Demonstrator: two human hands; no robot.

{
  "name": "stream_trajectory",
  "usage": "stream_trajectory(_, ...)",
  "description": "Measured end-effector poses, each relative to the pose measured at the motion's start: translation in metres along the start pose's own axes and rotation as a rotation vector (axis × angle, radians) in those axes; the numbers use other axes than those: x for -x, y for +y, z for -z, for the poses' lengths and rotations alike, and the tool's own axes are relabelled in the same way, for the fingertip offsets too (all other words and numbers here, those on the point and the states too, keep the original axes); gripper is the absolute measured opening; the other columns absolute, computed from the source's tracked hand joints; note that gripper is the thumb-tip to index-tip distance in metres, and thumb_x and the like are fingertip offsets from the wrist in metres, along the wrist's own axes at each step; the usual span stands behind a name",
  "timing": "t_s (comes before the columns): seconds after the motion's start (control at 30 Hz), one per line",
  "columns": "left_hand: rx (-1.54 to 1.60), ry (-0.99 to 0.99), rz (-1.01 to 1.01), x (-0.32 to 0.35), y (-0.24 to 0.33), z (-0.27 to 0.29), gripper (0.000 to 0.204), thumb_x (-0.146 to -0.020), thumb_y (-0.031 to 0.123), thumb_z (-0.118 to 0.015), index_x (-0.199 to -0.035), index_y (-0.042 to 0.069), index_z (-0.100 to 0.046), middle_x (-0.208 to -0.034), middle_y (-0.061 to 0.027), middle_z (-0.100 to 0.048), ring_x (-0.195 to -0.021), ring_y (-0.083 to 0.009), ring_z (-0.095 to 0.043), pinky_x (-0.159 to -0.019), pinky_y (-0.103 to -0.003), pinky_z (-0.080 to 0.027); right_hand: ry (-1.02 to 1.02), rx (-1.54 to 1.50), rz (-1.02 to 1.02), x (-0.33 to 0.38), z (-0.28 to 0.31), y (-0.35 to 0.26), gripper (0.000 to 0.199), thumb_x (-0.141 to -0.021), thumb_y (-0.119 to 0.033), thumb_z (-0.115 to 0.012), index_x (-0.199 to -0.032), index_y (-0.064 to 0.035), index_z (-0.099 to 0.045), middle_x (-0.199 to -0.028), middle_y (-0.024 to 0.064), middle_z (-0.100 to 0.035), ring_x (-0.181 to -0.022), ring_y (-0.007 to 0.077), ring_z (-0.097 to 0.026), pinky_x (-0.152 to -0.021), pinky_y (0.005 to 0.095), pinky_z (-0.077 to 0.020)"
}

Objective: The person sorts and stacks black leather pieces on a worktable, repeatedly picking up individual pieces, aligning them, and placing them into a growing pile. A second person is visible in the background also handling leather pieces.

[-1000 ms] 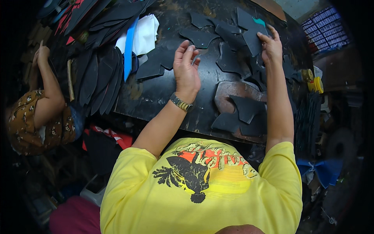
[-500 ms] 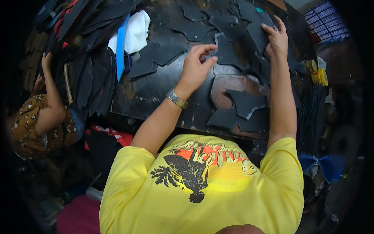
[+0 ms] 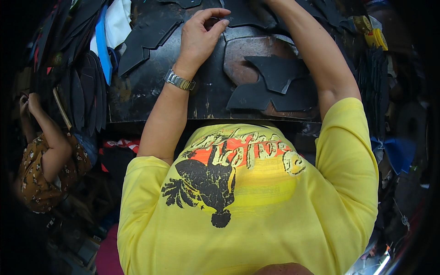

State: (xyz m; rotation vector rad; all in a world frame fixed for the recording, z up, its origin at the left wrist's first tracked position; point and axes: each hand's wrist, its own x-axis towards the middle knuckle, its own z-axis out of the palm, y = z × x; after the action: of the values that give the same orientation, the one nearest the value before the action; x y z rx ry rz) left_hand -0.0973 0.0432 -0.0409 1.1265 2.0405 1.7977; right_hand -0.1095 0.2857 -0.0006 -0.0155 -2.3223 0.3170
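My left hand [image 3: 198, 41], with a metal wristwatch [image 3: 179, 80] on its wrist, hovers over or rests on the dark table [image 3: 183, 107]; I cannot tell which. Its fingers are curved and its thumb stands apart, with nothing visible in its grasp. Beside its fingertips lies a flat black cut piece [image 3: 250, 16], and to its left another angular black piece [image 3: 149, 43]. My right forearm [image 3: 316, 41] reaches across the table's right side; its hand is past the upper edge. Two more black pieces, one pointed [image 3: 279, 72] and one broader [image 3: 250, 97], overlap near the front edge.
A brown worn patch [image 3: 237, 59] shows on the tabletop. At left are a blue strip [image 3: 101, 50], white cloth [image 3: 118, 23] and stacked dark sheets [image 3: 82, 91]. Another person [image 3: 55, 156] works there. A yellow container [image 3: 376, 39] and a tape roll [image 3: 362, 24] sit at right.
The view has shifted, so the table sits higher in it. My right arm now reaches farther forward and across to the left, its hand leaving the view. My left hand keeps much the same pose.
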Motion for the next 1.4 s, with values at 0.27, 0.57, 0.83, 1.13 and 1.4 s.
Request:
stream_trajectory(0.27,0.137,-0.047,0.174,0.0,0.002,0.0,0.02,-0.092,0.003,-0.069,-0.112,-0.001,-0.071,-0.097,-0.0047,-0.071,-0.084,-0.0086,-0.066,-0.074,-0.025,-0.053,-0.285,0.018,0.159,0.023,-0.022,-0.027,0.052,-0.087,-0.002,-0.054,-0.138,-0.0125,-0.056,-0.12,0.0215,-0.066,-0.105,0.0413,-0.065,-0.088,0.049,-0.0538)
stream_trajectory(0.57,-0.052,-0.038,0.066,-0.002,0.001,0.002,0.022,-0.092,0.004,-0.068,-0.113,0.0,-0.072,-0.094,-0.0053,-0.072,-0.08,-0.0102,-0.067,-0.071,-0.026,-0.054,-0.215,-0.215,0.079,0.024,0.038,-0.046,0.065,-0.079,0.003,-0.061,-0.143,-0.0094,-0.054,-0.123,0.0238,-0.066,-0.105,0.036,-0.069,-0.09,0.0425,-0.0554)
stream_trajectory(0.83,-0.093,-0.125,0.037,0.025,0.035,0.023,0.029,-0.093,0.015,-0.074,-0.122,0.008,-0.073,-0.092,-0.0044,-0.074,-0.081,-0.0108,-0.071,-0.074,-0.026,-0.055,-0.272,-0.526,-0.667,0.125,0.178,-0.062,0.06,-0.086,-0.003,-0.076,-0.142,-0.0064,-0.056,-0.107,0.0083,-0.069,-0.097,0.0167,-0.065,-0.086,0.0305,-0.0532)
stream_trajectory(1.13,0.125,-0.421,0.532,0.113,0.093,0.036,0.058,-0.094,0.002,-0.072,-0.147,0.003,-0.05,-0.093,-0.0037,-0.069,-0.079,-0.0054,-0.066,-0.071,-0.021,-0.055,-0.351,-0.329,-0.571,0.193,0.191,-0.103,0.068,-0.081,-0.001,-0.078,-0.145,-0.0153,-0.058,-0.127,0.0099,-0.067,-0.124,0.025,-0.059,-0.11,0.0352,-0.0434)
stream_trajectory(1.4,0.261,-0.269,0.502,0.132,0.077,0.022,0.05,-0.092,-0.002,-0.073,-0.139,0.003,-0.058,-0.091,-0.0014,-0.068,-0.078,-0.0018,-0.062,-0.069,-0.017,-0.051,-0.352,-0.377,-0.548,0.184,0.188,-0.101,0.064,-0.08,0.007,-0.074,-0.139,-0.0141,-0.062,-0.103,0.0049,-0.061,-0.102,0.0191,-0.059,-0.099,0.03,-0.0463)
